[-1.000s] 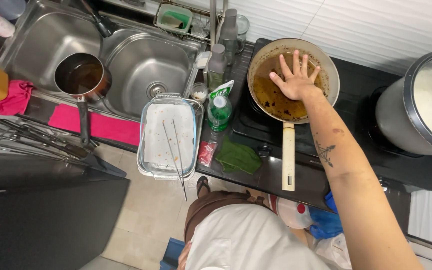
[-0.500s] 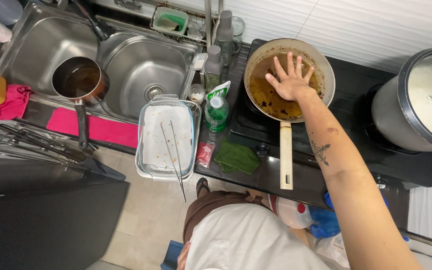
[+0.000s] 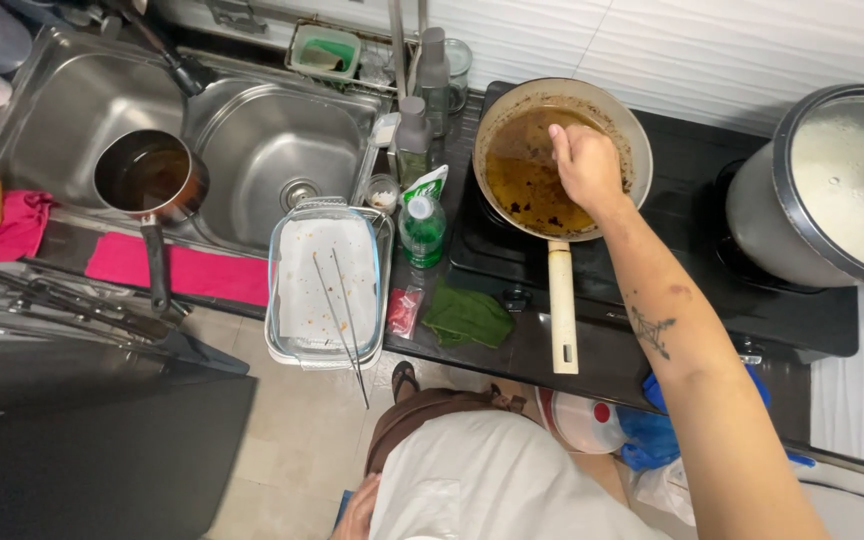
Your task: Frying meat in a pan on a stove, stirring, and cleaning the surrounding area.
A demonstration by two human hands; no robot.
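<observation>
Bare right arm (image 3: 687, 360) — a dark star-like tattoo on the forearm; white shirt, brown bottoms, sandals.

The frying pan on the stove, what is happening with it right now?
A person's right hand is over the frying pan, fingers closed and pointing down into the brown, oily residue. The pan sits on the black stove, handle toward the person. The left hand hangs low by the body, holding nothing visible.
</observation>
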